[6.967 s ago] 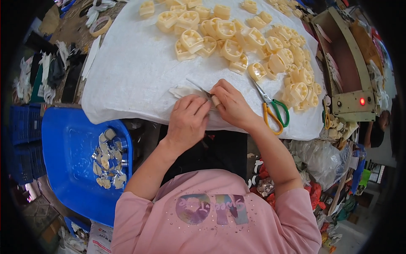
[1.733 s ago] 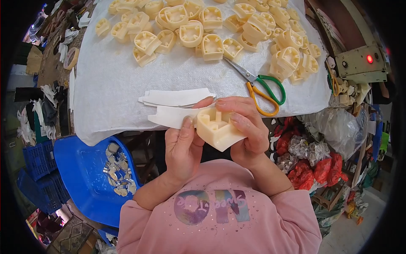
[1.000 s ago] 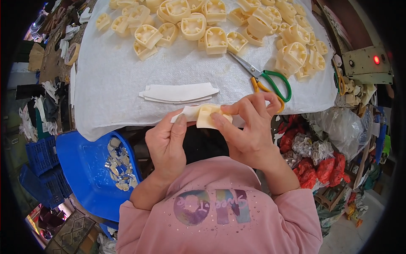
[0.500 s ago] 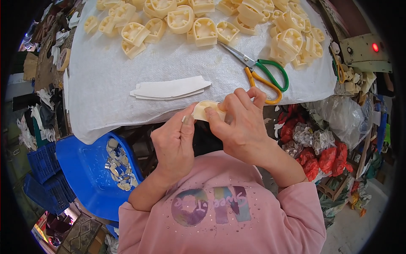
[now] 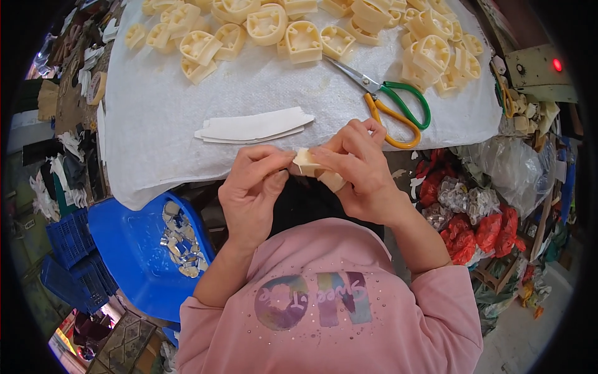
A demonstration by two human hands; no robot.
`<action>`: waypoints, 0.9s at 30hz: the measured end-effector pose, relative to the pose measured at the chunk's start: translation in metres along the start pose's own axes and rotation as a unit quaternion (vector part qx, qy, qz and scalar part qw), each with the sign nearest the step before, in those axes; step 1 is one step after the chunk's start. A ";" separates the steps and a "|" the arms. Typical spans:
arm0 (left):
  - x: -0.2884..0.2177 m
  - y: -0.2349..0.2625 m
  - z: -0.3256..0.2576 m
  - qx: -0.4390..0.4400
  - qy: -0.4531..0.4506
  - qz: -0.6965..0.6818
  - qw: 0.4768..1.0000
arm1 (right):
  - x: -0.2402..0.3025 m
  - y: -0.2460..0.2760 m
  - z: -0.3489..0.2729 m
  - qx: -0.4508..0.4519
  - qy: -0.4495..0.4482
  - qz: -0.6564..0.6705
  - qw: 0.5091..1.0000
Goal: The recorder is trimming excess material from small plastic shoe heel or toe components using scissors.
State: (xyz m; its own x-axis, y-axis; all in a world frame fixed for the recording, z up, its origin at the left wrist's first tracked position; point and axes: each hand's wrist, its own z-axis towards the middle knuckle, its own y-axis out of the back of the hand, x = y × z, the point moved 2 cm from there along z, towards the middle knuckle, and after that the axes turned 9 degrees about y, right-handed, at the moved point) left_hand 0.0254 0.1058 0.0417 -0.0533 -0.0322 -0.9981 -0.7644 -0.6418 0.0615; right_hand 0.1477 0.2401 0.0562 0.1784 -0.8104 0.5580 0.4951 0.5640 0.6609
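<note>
Both hands meet just below the near edge of the counter (image 5: 156, 124), which has a white cloth over it. The left hand (image 5: 252, 193) and the right hand (image 5: 361, 171) are closed around one small cream plastic piece (image 5: 311, 165). The fingers pinch it from both sides, so only a bit of it shows between them. The piece is up in the air, in front of the person's pink shirt (image 5: 324, 311), not lying on the counter.

On the counter, just past the hands, lies a flat stack of white strips (image 5: 252, 126). To the right of the strips are scissors (image 5: 389, 100) with one green handle and one yellow handle. They lie near the right hand but do not touch it. At the far side of the counter sits a big pile of cream plastic pieces (image 5: 299, 34), all much the same shape.

Down on the left, below the counter, is a blue tub (image 5: 131, 249) with small shiny scraps (image 5: 177, 240) in it. On the right there are clear bags and red bags (image 5: 479, 218) in a heap.
</note>
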 end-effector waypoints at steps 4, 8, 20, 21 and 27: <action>0.000 -0.003 0.006 0.019 -0.056 -0.035 0.998 | -0.002 0.001 -0.003 -0.026 0.010 0.116 0.993; -0.007 -0.006 0.009 0.021 -0.108 0.063 0.992 | -0.002 0.002 -0.004 -0.022 -0.005 0.153 0.988; -0.005 -0.019 0.011 -0.004 -0.152 0.160 0.975 | 0.003 0.008 0.000 0.107 -0.022 0.114 0.987; -0.002 -0.019 0.009 -0.006 -0.152 0.161 0.975 | 0.003 0.010 0.002 0.107 -0.020 0.105 0.988; -0.005 -0.020 0.010 -0.036 -0.233 0.121 0.964 | -0.002 0.016 0.005 0.067 0.013 0.038 0.997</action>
State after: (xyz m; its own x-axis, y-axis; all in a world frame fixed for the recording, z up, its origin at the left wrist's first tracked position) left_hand 0.0346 0.1259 0.0454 -0.5198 0.1500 -0.8410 -0.6478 -0.7110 0.2736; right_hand 0.1511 0.2517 0.0681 0.2332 -0.7674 0.5972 0.3607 0.6386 0.6797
